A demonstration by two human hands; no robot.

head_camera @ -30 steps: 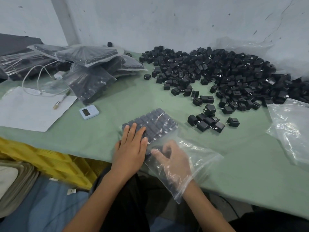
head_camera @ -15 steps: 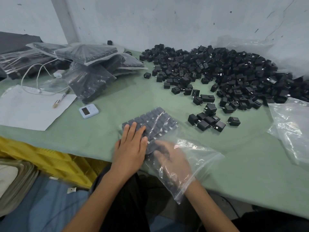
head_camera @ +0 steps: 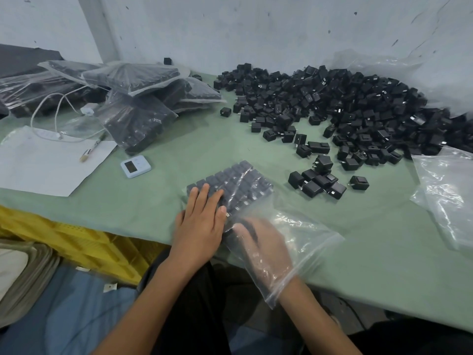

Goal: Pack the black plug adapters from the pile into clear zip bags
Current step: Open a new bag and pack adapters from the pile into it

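Left hand (head_camera: 201, 226), grip released, presses flat on rows of adapters (head_camera: 243, 183) inside the zip bag (head_camera: 307, 231). Right hand (head_camera: 263, 249) is inside the bag; its grip is too blurred to tell. The pile (head_camera: 345, 106) lies beyond on the tabletop (head_camera: 179, 149). The white device's (head_camera: 135, 166) screen is unreadable.

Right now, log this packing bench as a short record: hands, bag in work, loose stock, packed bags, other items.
left hand: flat on top of the zip bag, fingers straight over the packed rows
right hand: inside the zip bag through its mouth; grip blurred, cannot tell
zip bag: lying on the green table, far end filled with adapters in neat rows
pile: loose, back right; small cluster nearer
packed bags: stacked back left
spare bags: empty, right edge
other: white device, paper sheet, pen
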